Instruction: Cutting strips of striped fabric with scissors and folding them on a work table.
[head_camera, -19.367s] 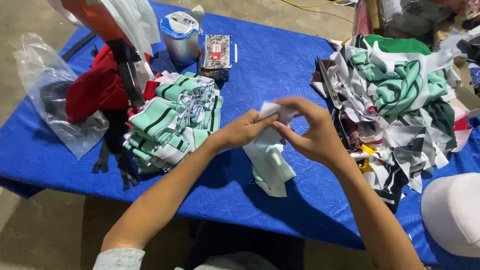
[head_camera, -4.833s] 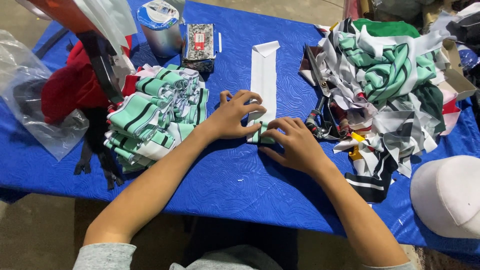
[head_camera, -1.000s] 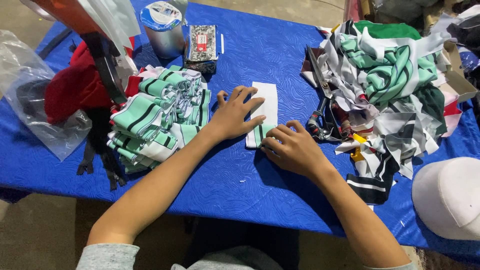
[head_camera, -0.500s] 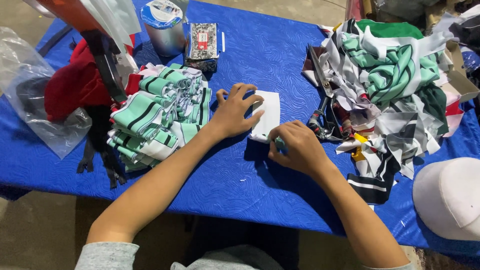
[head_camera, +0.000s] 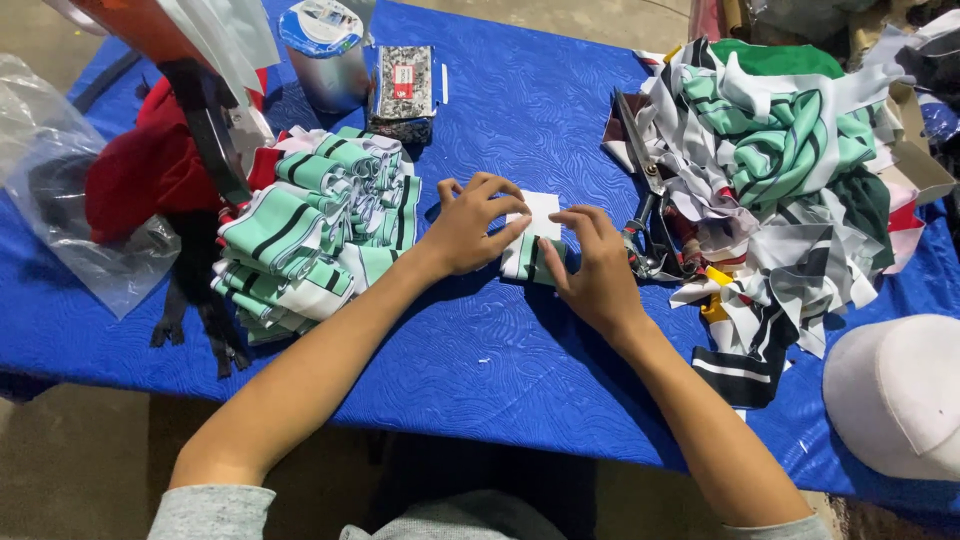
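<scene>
In the head view, both hands lay on a small folded strip of fabric (head_camera: 532, 240), white on its upper part and green-striped at the lower edge, which rested flat on the blue table cover (head_camera: 500, 380) near the middle of the table. The left hand (head_camera: 470, 222) pressed down on the strip's left side with fingers spread and bent, the fingertips on the white part; it gripped nothing, only held the cloth down. The right hand (head_camera: 595, 265) sat just beside it on the strip's right side, fingers loosely curled with the tips touching the fabric's top edge, likewise open rather than closed around anything.

To the left of the hands, touching the left forearm, stood a stack of folded green-and-white striped pieces (head_camera: 315, 225). Beyond that were a red cloth (head_camera: 140, 175) and a clear plastic bag (head_camera: 70, 220). At the far edge stood a metal tin with a blue lid (head_camera: 325, 50) and, beside it, a small flat packet (head_camera: 403, 85). To the right, a loose heap of green, white and black fabric scraps (head_camera: 790, 170) spread out, with dark scissors (head_camera: 650, 200) lying at its near edge, close to the right hand. A white cap (head_camera: 895, 395) sat at the lower right corner.
</scene>
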